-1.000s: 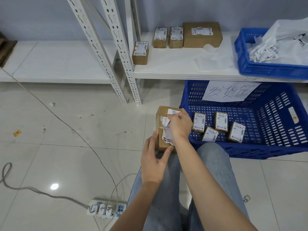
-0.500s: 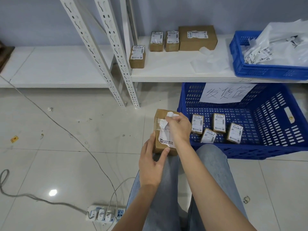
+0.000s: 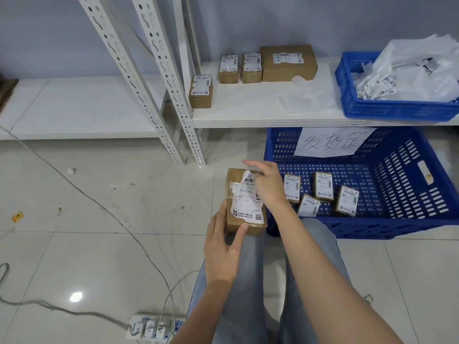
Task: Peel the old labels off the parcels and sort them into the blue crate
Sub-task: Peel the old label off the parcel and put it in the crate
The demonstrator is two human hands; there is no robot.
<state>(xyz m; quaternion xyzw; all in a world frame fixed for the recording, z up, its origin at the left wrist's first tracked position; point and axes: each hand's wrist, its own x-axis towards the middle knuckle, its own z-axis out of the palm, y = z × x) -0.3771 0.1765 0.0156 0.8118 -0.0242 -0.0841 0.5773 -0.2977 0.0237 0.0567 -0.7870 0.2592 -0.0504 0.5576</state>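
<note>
Resting on the person's denim-clad knees, a small brown cardboard parcel [image 3: 244, 202] lies flat, just left of the blue perforated plastic crate [image 3: 407, 194] on the tiled floor. Left hand [image 3: 223, 247] grips the parcel's near left corner: thumb against the near edge, fingers curled along the left side. Right hand [image 3: 269, 183] lies over the parcel's far right part, index finger stretched out straight; whether the hidden fingers pinch anything I cannot tell. White printed paper label [image 3: 247, 202] covers the top face, its far left corner torn, curled and wrinkled. Inside the crate, four small labelled cardboard boxes [image 3: 323, 192] lie loosely grouped; a handwritten white paper sign [image 3: 330, 142] hangs on the far wall. Far on the white shelf [image 3: 248, 112]: four more brown labelled boxes [image 3: 250, 68], one larger. White power strip [image 3: 154, 328] near, left.
</note>
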